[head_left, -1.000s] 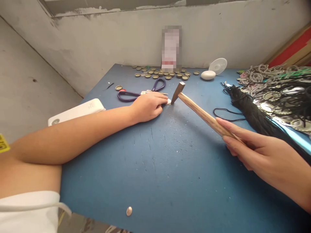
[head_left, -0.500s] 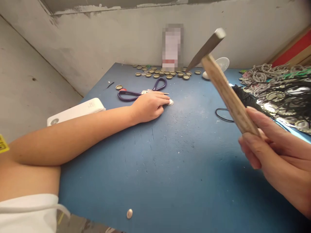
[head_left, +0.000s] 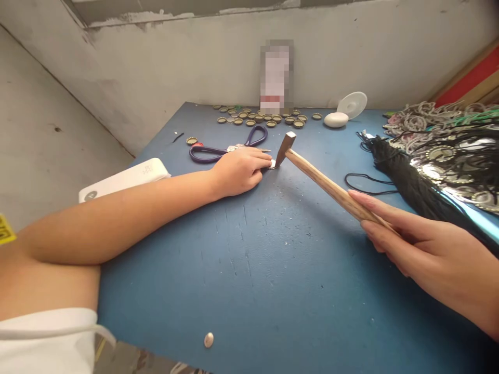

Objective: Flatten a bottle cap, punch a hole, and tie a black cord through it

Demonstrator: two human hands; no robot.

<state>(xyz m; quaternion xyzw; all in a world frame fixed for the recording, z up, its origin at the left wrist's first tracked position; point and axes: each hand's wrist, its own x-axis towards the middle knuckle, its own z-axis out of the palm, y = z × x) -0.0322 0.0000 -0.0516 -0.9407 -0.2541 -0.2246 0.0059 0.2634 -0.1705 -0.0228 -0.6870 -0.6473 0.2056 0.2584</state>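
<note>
My right hand (head_left: 405,236) is wrapped round the wooden handle of a hammer (head_left: 335,193). The narrow end of the hammer's head is down at the edge of a bottle cap (head_left: 272,164) lying on the blue table. With its fingertips, my left hand (head_left: 239,169) pins that cap from the left side. The cap's pale underside or top shows only in part, as fingers and hammer cover it. Right behind my left hand lie scissors (head_left: 206,154) with dark purple handles, partly hidden by the hand.
Several bottle caps (head_left: 274,119) lie along the back. A white power bank (head_left: 120,179) is beside my left forearm. At the right are a white rounded object (head_left: 336,120), a black tassel (head_left: 413,182) and heaped cords (head_left: 421,117). A small pale oval piece (head_left: 209,340) lies near the front edge.
My right hand has swung the hammer down and to the left, from above the table to the cap's edge. My left hand has stayed in place on the cap.
</note>
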